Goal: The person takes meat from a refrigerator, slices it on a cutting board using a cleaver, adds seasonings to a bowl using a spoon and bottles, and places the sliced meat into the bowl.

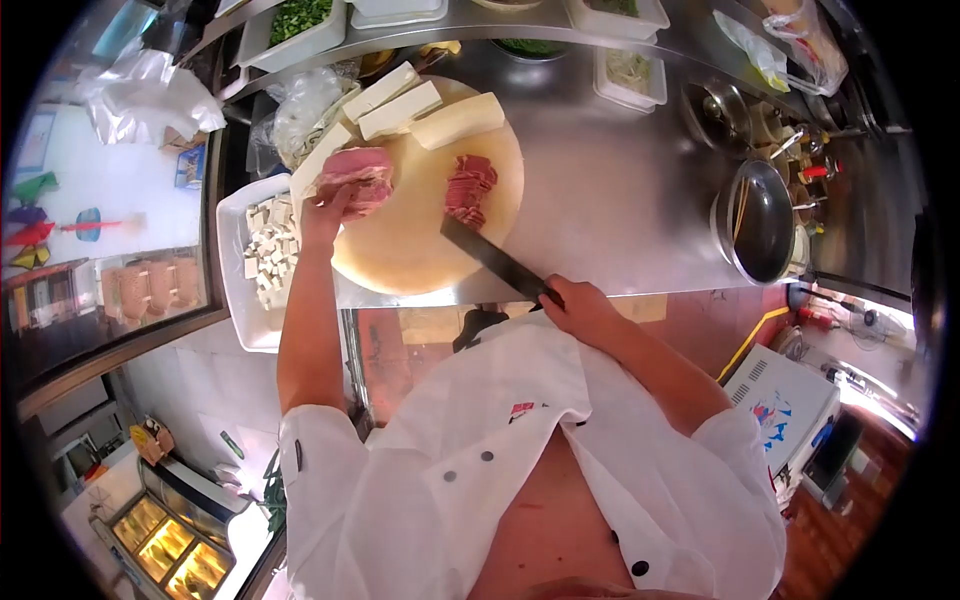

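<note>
My left hand [335,208] is closed around the lower left edge of a piece of raw meat [365,172] at the left of the round cutting board [410,250]. In my right hand [575,306] is the handle of a cleaver [495,262]. Its blade points up and left, with the tip close to the lower end of a stack of sliced meat [470,188]. Blocks of white tofu [400,110] lie along the board's upper edge, and a longer pale block [458,122] sits beside them.
A white tub [232,250] with tofu cubes [270,250] stands left of the board. On the right are a dark pan [765,225] with chopsticks in it and a metal bowl [718,115]. Containers of greens [300,20] line the shelf above. A plastic bag [310,100] lies at upper left.
</note>
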The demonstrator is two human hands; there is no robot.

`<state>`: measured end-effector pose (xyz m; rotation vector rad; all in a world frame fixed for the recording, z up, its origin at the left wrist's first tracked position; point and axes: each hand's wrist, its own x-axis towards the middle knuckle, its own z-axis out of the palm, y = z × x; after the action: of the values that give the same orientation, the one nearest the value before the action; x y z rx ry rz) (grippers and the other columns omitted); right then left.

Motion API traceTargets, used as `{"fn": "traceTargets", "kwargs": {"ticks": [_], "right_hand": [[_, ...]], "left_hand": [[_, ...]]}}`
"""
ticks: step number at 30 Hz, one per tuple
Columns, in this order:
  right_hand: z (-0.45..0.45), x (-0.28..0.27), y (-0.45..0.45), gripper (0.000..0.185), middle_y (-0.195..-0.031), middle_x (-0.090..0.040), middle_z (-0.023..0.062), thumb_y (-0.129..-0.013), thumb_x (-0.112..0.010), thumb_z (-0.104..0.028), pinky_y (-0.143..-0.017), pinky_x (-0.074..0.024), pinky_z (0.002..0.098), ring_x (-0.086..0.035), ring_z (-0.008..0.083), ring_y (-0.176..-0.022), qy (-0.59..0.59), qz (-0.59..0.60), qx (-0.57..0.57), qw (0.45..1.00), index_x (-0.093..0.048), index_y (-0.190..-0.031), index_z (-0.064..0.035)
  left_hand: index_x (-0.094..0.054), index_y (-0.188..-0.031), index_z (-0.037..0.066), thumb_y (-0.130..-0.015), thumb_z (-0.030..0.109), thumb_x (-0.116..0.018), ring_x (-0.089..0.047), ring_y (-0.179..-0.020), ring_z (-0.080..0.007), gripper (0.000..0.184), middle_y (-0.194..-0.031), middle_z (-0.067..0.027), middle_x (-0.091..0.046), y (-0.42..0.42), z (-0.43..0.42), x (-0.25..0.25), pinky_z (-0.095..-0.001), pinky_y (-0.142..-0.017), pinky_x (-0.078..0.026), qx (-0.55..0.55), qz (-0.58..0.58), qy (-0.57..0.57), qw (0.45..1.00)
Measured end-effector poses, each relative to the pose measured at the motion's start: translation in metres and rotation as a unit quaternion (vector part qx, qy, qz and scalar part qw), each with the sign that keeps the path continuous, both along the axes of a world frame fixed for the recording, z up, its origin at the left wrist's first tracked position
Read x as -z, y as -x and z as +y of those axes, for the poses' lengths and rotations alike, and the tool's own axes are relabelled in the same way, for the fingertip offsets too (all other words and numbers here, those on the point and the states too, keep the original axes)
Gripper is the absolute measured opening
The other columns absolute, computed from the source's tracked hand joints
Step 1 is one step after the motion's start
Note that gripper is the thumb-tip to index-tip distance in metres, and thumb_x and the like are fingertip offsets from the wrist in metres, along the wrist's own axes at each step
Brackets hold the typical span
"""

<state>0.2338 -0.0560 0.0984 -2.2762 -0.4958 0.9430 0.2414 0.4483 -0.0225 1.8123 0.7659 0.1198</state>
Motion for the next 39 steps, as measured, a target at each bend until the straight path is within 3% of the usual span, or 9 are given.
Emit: {"fn": "traceTargets", "kwargs": {"ticks": [4, 7, 11, 15, 19, 23, 29, 35, 39], "right_hand": [[0.022, 0.013, 0.001, 0.024, -0.089, -0.07, 0.0213, -0.099, -0.057, -0.029, -0.077, -0.0524, 0.055, -0.066, 0.0445, -0.083, 0.017, -0.038, -0.064, 0.997, -0.059, -0.097, -0.0044], [0.03, 0.032, 0.005, 0.024, -0.088, -0.07, 0.0217, -0.099, -0.057, -0.029, -0.076, -0.0526, 0.0557, -0.066, 0.0452, -0.083, 0.031, -0.057, -0.077, 0.995, -0.058, -0.1, -0.0049], [0.033, 0.045, 0.014, 0.028, -0.088, -0.07, 0.023, -0.098, -0.058, -0.031, -0.075, -0.0535, 0.057, -0.067, 0.046, -0.084, 0.05, -0.074, -0.063, 0.994, -0.057, -0.11, -0.0054], [0.03, 0.047, 0.023, 0.032, -0.088, -0.071, 0.0242, -0.098, -0.058, -0.031, -0.076, -0.0544, 0.057, -0.068, 0.0469, -0.084, 0.06, -0.051, -0.046, 0.996, -0.057, -0.117, -0.0059], [0.023, 0.06, 0.021, 0.024, -0.08, -0.069, 0.0239, -0.098, -0.062, -0.03, -0.068, -0.0537, 0.0556, -0.067, 0.0481, -0.077, 0.023, -0.075, -0.035, 0.996, -0.057, -0.107, -0.0073], [0.018, 0.063, 0.004, 0.028, -0.085, -0.07, 0.0249, -0.099, -0.061, -0.029, -0.072, -0.0533, 0.055, -0.067, 0.0477, -0.081, 0.023, -0.078, -0.075, 0.994, -0.057, -0.113, -0.0055], [0.02, 0.034, -0.02, 0.027, -0.089, -0.07, 0.0273, -0.101, -0.056, -0.026, -0.076, -0.0515, 0.058, -0.066, 0.0491, -0.084, -0.021, -0.025, -0.109, 0.994, -0.054, -0.112, -0.0019], [0.03, 0.001, -0.022, 0.027, -0.092, -0.069, 0.0276, -0.101, -0.056, -0.026, -0.078, -0.0511, 0.0576, -0.065, 0.0499, -0.087, -0.069, -0.036, -0.11, 0.991, -0.052, -0.116, -0.0025], [0.058, -0.028, -0.014, 0.029, -0.089, -0.068, 0.0255, -0.103, -0.055, -0.023, -0.074, -0.0507, 0.054, -0.066, 0.0472, -0.084, -0.059, -0.061, -0.113, 0.99, -0.051, -0.125, -0.0043]], "left_hand": [[-0.074, -0.105, 0.005, -0.086, 0.018, -0.082, -0.065, -0.062, -0.0129, 0.024, -0.086, -0.0047, -0.073, -0.009, -0.037, -0.037, -0.0222, -0.047, -0.046, -0.114, 0.028, 0.174, 0.978], [-0.071, -0.116, 0.005, -0.093, 0.017, -0.073, -0.068, -0.066, -0.0152, 0.026, -0.096, -0.0049, -0.073, -0.017, -0.029, -0.02, -0.0254, -0.056, -0.052, -0.122, 0.016, 0.271, 0.955], [-0.07, -0.107, -0.001, -0.087, 0.004, -0.077, -0.071, -0.074, -0.0208, 0.022, -0.094, -0.0111, -0.073, -0.015, -0.051, -0.026, -0.0319, -0.061, -0.059, -0.159, -0.071, 0.264, 0.948], [-0.051, -0.115, -0.008, -0.082, 0.012, -0.086, -0.069, -0.077, -0.0222, 0.052, -0.102, -0.0166, -0.068, 0.017, -0.074, -0.02, -0.0364, -0.063, -0.059, -0.242, -0.128, 0.184, 0.944], [-0.042, -0.121, -0.007, -0.087, 0.007, -0.08, -0.071, -0.093, -0.0293, 0.053, -0.113, -0.0219, -0.063, 0.076, -0.091, -0.059, -0.0399, -0.065, -0.063, -0.189, -0.067, 0.199, 0.959], [-0.047, -0.123, -0.009, -0.088, 0.011, -0.078, -0.072, -0.075, -0.0236, 0.051, -0.098, -0.018, -0.068, 0.105, -0.103, -0.073, -0.036, -0.06, -0.062, -0.083, 0.046, 0.26, 0.961], [-0.059, -0.124, -0.003, -0.088, 0.023, -0.079, -0.071, -0.087, -0.0181, 0.049, -0.104, -0.0111, -0.071, 0.108, -0.113, -0.045, -0.0311, -0.072, -0.058, -0.161, 0.068, 0.23, 0.957], [-0.062, -0.127, 0.009, -0.093, 0.027, -0.074, -0.07, -0.092, -0.0149, 0.04, -0.109, -0.0026, -0.072, 0.107, -0.148, -0.064, -0.0343, -0.082, -0.057, -0.104, 0.002, 0.251, 0.962], [-0.061, -0.125, 0.001, -0.095, 0.022, -0.07, -0.069, -0.09, -0.0151, 0.038, -0.108, -0.007, -0.071, 0.107, -0.131, -0.031, -0.0335, -0.08, -0.058, -0.016, -0.045, 0.254, 0.966]]}}
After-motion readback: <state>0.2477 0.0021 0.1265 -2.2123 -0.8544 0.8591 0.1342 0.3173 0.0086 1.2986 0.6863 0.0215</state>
